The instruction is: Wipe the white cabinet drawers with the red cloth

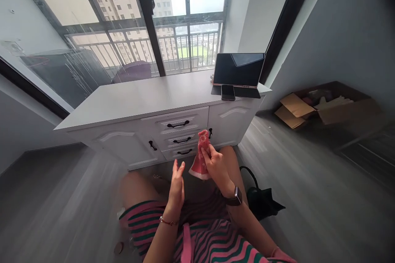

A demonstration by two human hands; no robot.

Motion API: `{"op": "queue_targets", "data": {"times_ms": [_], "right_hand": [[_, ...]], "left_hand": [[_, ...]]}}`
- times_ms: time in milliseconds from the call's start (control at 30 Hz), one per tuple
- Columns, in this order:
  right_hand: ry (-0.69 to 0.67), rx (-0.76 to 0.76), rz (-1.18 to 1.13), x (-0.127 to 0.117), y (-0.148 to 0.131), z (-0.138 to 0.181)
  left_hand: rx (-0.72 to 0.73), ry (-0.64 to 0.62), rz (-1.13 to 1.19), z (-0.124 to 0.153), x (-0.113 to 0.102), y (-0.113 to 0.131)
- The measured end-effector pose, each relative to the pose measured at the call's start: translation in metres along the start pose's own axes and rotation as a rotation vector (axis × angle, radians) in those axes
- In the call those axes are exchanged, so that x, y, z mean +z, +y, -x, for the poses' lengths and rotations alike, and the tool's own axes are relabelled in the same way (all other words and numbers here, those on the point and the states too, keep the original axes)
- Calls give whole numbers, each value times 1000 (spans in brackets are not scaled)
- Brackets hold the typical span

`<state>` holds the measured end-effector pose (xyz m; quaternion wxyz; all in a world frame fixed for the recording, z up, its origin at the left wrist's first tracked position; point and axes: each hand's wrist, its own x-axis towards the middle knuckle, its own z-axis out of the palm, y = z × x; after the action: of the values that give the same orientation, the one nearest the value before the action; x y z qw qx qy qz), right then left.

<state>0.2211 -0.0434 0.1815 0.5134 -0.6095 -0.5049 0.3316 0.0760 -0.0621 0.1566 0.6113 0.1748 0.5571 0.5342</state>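
1. Grey wood-look floor [61,197], far left and under the seated person; bare knees and a striped pink-and-green garment [216,238] at the lower edge.
2. White sideboard [129,98], serving as table, straight ahead below the window; three drawers with dark handles at its middle, cabinet doors either side.
3. Left hand [177,185], raised over the lap, fingers straight and slightly spread, palm turned toward the right; grip fully open, holding nothing, touching nothing, just beside the cloth item. Thin bracelet at the wrist.
4. Red cloth item [200,158], small, patterned, narrow at the top and flaring to a pale hem at the bottom; held upright in the air in front of the drawers, above the lap, clear of the floor.
5. Right hand [216,166], fingers and thumb closed on the right side of the red cloth item near its middle; grip shut on the fabric. Smartwatch at the wrist.
6. Handling note, as a judgement: best kept pinched at mid-height so the flared hem hangs free; open left hand well placed to take the opposite edge and spread the fabric flat without bunching.
7. Black bag [262,203], on the floor just right of the right forearm.
8. Dark tablet [239,70], propped on the table's right end, with a phone [228,92] lying flat before it.
9. Open cardboard box [333,107], on the floor at far right against the wall.
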Motion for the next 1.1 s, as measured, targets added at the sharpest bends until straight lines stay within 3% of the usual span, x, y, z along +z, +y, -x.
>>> {"op": "queue_targets", "data": {"times_ms": [133, 233, 300, 400, 633, 733, 900, 967, 1100], "right_hand": [[-153, 59, -188, 20, 0, -1], [-329, 162, -480, 39, 2, 2], [-368, 206, -516, 48, 4, 5], [-276, 172, -393, 53, 8, 5], [-134, 97, -66, 52, 15, -11], [-95, 161, -243, 55, 24, -20], [-414, 392, -797, 65, 41, -24], [-463, 426, -858, 71, 44, -23], [-381, 459, -837, 88, 44, -22]], "left_hand": [[-195, -300, 194, 0, 3, 0], [-228, -407, 320, -2, 4, 6], [-221, -380, 373, -5, 3, 9], [-208, -276, 363, -13, 3, 13], [38, -134, 279, -31, 10, 21], [92, -125, 197, -35, 8, 28], [47, -216, 68, -51, -1, 47], [57, -232, -13, -63, -6, 53], [11, -271, -133, -86, -12, 56]]}}
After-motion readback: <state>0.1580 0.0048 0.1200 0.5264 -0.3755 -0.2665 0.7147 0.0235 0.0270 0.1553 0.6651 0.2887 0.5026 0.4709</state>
